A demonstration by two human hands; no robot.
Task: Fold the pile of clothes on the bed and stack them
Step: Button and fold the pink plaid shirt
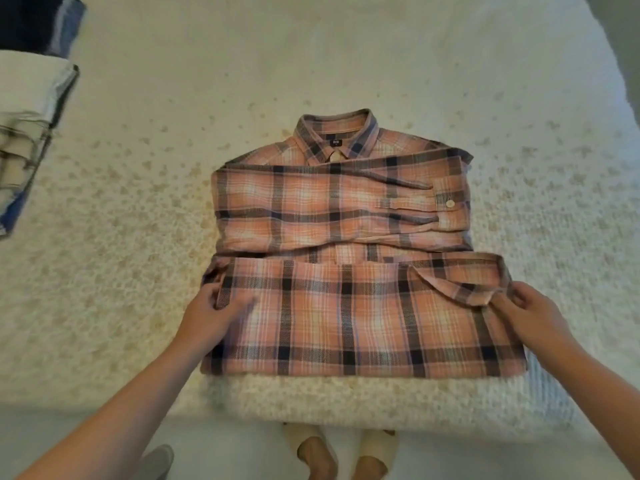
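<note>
A pink and navy plaid shirt (pixel 343 216) lies face up on the bed (pixel 138 237), collar at the far end, both sleeves crossed over its chest. Its bottom part is folded up over the middle. My left hand (pixel 211 313) pinches the left end of that folded hem, thumb on top. My right hand (pixel 530 317) pinches the right end of the hem, where a corner is turned over.
A stack of folded clothes (pixel 31 133) sits at the bed's left edge, with a dark blue item (pixel 41 22) behind it. The bed's near edge runs just below the shirt. My feet in pale slippers (pixel 346 452) stand on the floor below.
</note>
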